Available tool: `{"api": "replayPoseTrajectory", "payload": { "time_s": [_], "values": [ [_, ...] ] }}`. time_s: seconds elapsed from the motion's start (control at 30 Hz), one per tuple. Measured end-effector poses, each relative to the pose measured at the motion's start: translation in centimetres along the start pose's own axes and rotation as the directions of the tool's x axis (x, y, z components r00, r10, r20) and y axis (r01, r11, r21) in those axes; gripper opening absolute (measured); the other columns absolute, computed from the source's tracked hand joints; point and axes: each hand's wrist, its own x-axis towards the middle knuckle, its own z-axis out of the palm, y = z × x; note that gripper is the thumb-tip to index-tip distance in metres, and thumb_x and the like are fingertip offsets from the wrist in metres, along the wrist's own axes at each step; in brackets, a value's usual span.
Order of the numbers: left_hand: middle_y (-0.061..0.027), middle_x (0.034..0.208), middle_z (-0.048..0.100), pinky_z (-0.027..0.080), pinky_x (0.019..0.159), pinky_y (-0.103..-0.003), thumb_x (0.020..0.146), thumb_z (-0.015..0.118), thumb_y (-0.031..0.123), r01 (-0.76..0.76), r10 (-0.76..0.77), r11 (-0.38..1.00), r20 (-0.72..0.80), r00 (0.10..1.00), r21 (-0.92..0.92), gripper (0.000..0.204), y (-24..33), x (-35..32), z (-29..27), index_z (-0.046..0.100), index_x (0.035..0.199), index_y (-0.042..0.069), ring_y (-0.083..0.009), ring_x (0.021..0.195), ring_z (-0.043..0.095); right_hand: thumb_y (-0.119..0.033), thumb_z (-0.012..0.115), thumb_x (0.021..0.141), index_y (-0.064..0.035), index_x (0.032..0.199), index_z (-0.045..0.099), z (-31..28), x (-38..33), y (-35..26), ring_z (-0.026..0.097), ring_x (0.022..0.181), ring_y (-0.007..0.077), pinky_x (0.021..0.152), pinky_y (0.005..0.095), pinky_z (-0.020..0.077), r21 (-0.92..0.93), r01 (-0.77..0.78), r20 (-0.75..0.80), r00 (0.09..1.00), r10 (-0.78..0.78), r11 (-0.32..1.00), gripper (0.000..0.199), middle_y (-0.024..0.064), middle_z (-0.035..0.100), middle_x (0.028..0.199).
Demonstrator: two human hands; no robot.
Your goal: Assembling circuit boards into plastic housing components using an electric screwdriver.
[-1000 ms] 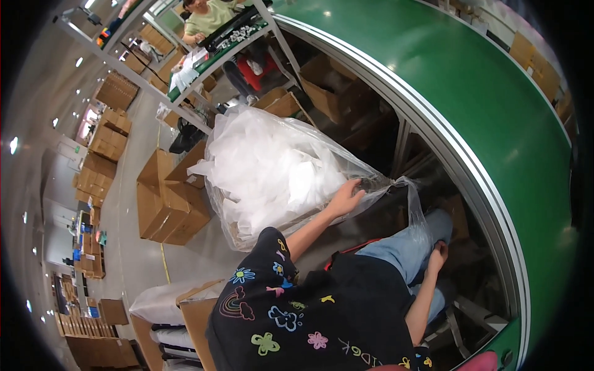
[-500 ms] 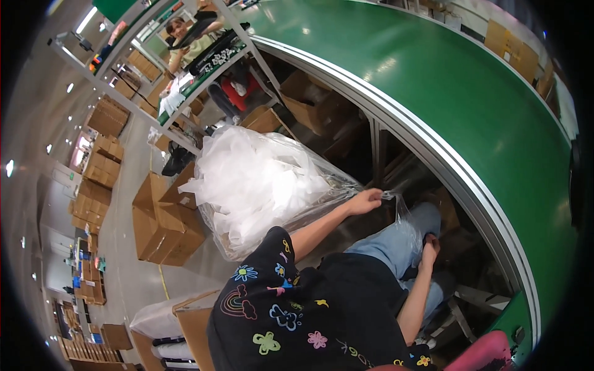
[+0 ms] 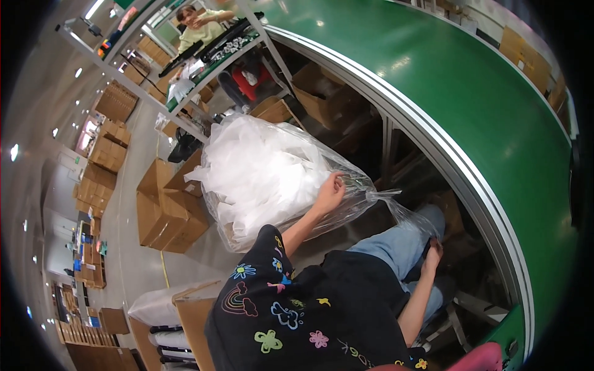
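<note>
Clear plastic bag stuffed with white sheeting, its gathered neck pointing to three o'clock.
From the left hand, loosely curled against the film, the bag's bulk lies at nine o'clock and the right hand at four; perhaps the left steadies the bag near its neck. The film tail runs over the jeans, probably for support; I cannot tell whether the right fingers pinch it.
</note>
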Motion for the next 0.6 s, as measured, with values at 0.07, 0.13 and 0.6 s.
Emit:
{"api": "replayPoseTrajectory", "payload": {
  "time_s": [0.07, 0.13, 0.6],
  "values": [
    [-0.0138, 0.11, 0.062, 0.047, 0.092, -0.039, 0.083, 0.067, 0.007, -0.174, 0.301, 0.874, -0.224, 0.927, 0.455, 0.05, -2.3, 0.5, -1.4, 0.054, 0.131, 0.006, -0.0281, 0.102, 0.059, -0.012, 0.062, 0.092, 0.0042, 0.119, 0.067, -0.4, -0.1, 0.0, 0.06, 0.113, 0.0206, 0.102, 0.0319, 0.0418, -0.008, -0.029, -0.011, 1.0, 0.029, 1.0, 0.032, 0.0099, 0.068, 0.121],
    [-0.0171, 0.137, 0.049, 0.04, 0.104, -0.048, 0.077, 0.074, 0.013, -0.043, 0.161, 0.891, -0.225, 0.961, 0.453, 0.062, -1.7, 0.0, -2.6, 0.053, 0.135, 0.01, -0.0377, 0.127, 0.045, -0.02, 0.067, 0.092, 0.0024, 0.12, 0.067, -1.2, -0.2, 0.6, 0.058, 0.11, 0.0199, 0.099, 0.0332, 0.0419, 0.056, -0.045, -0.025, 0.999, 0.047, 0.997, 0.036, 0.0084, 0.067, 0.118],
    [-0.0136, 0.166, 0.018, 0.018, 0.104, -0.083, 0.075, 0.07, 0.061, 0.426, -0.59, 0.599, 0.014, 0.807, 0.677, 0.082, -13.0, 1.9, -7.6, 0.044, 0.149, 0.04, -0.0583, 0.146, 0.011, -0.024, 0.059, 0.099, -0.0011, 0.141, 0.053, -2.1, -2.0, 0.1, 0.05, 0.129, 0.0227, 0.108, 0.0353, 0.0377, -0.132, -0.092, -0.079, 0.993, 0.082, 0.987, 0.048, 0.0097, 0.054, 0.144]
  ]
}}
